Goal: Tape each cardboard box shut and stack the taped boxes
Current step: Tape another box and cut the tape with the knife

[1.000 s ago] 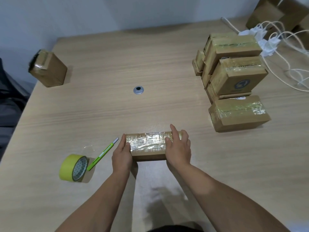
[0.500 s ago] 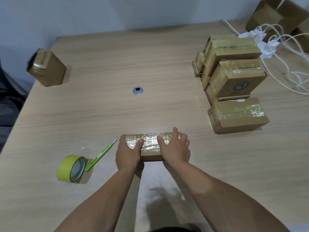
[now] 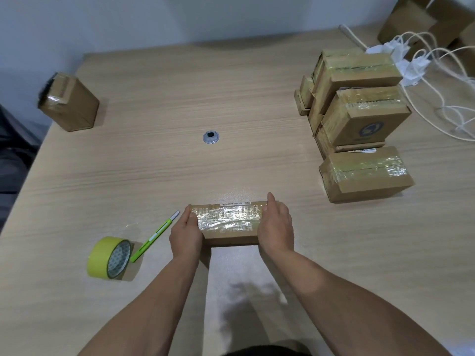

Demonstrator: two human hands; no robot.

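Woodgrain table (image 3: 231,98): left hand (image 3: 185,233), right hand (image 3: 276,227) seemingly clasp glossy-taped box (image 3: 228,219).

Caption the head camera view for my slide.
Left hand and right hand hold the ends of a taped box; tape roll and cutter left, stacked boxes right.

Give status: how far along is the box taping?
Done: several taped boxes piled at right; front box has tape across its top. In hand: left hand and right hand hold its ends. Left: stack it; lone box far left stands apart, unstacked.
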